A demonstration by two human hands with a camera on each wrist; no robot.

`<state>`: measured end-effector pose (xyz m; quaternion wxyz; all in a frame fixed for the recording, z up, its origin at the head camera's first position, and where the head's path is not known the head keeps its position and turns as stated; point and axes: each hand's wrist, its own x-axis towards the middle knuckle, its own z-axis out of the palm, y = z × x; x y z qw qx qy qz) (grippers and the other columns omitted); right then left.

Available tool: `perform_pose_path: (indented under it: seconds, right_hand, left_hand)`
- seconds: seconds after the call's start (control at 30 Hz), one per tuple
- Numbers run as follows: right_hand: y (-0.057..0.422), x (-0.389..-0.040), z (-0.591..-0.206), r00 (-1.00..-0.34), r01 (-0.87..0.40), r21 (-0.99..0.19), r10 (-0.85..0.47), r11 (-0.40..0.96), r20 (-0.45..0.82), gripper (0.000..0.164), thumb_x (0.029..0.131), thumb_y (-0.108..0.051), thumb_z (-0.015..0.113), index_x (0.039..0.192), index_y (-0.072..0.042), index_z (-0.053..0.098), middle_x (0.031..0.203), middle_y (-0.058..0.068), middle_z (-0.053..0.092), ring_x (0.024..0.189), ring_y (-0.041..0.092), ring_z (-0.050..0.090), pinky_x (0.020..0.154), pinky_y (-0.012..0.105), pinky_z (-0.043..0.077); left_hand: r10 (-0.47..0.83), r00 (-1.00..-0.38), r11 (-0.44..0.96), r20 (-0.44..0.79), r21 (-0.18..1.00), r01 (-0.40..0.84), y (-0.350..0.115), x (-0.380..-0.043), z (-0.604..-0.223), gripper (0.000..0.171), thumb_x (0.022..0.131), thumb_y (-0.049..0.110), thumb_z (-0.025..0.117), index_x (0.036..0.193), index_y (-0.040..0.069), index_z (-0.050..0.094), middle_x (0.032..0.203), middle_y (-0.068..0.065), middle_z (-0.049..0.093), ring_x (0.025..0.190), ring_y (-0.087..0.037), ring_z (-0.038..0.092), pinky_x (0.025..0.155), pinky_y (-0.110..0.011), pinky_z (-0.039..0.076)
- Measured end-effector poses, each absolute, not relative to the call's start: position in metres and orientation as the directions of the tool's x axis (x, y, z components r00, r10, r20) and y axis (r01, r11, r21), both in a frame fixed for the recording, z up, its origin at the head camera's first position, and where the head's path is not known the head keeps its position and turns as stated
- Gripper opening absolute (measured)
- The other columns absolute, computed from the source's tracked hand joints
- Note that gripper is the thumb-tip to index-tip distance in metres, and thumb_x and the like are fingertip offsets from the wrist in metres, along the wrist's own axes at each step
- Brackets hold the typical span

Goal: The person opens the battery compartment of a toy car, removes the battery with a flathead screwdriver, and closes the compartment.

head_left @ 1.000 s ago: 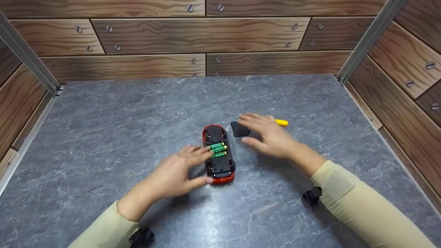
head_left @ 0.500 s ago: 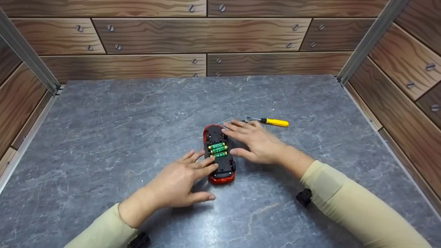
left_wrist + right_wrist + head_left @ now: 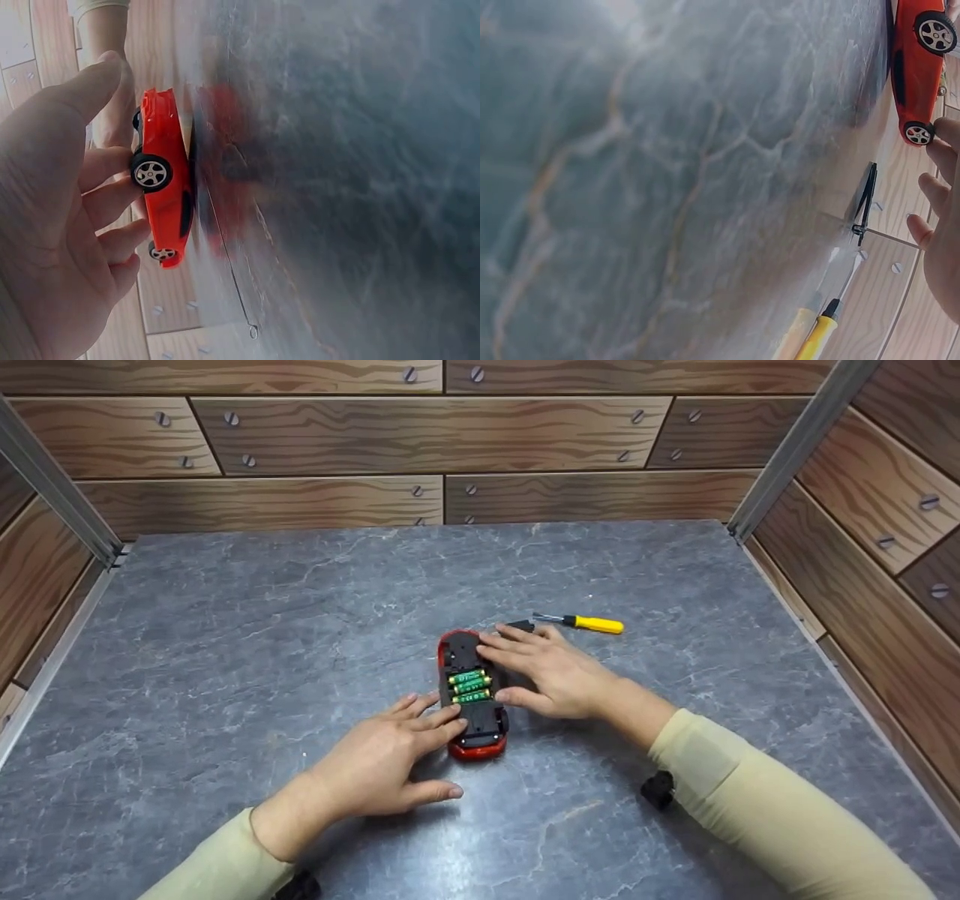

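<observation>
Toy car (image 3: 482,718), upturned, mid-view; left hand (image 3: 379,757) at its eight o'clock, right hand (image 3: 555,675) at three, fingers loosely spread; light side pressure should steady it best, fingertips clear of the batteries (image 3: 471,687)

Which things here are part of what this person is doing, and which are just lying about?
Part of the job:
toy car, upside down between the left hand and right hand
three green batteries in it
black cover beside it, probably to go over them

Lying about:
yellow screwdriver, untouched, though perhaps a tool for the cover
</observation>
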<state>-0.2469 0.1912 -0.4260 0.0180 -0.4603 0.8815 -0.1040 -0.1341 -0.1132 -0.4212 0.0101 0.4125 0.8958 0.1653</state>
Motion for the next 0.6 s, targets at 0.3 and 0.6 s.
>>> perform_pose_path:
  seconds: [0.3,0.6]
  right_hand:
    - [0.195,-0.245,-0.428,-0.577,-0.81,-0.189,-0.812,0.555,0.088,0.07,0.109,-0.058,0.046,0.166,-0.017,0.039,0.173,0.0,0.031,0.159,0.027,0.026,0.122,0.062,0.028]
    - [0.199,-0.239,-0.427,-0.574,-0.813,-0.192,-0.812,0.55,0.104,0.068,0.107,-0.054,0.054,0.162,-0.014,0.046,0.17,0.002,0.037,0.16,0.026,0.026,0.119,0.056,0.032]
  left_hand:
    - [0.726,-0.679,0.624,0.108,0.311,0.717,-0.118,-0.135,-0.422,0.082,0.098,0.066,0.064,0.155,0.008,0.055,0.162,-0.009,0.048,0.151,-0.038,0.041,0.128,-0.05,0.026]
    - [0.693,-0.706,0.662,0.143,0.261,0.703,-0.124,-0.135,-0.423,0.086,0.096,0.07,0.063,0.154,0.007,0.056,0.159,-0.011,0.051,0.148,-0.037,0.046,0.126,-0.05,0.03]
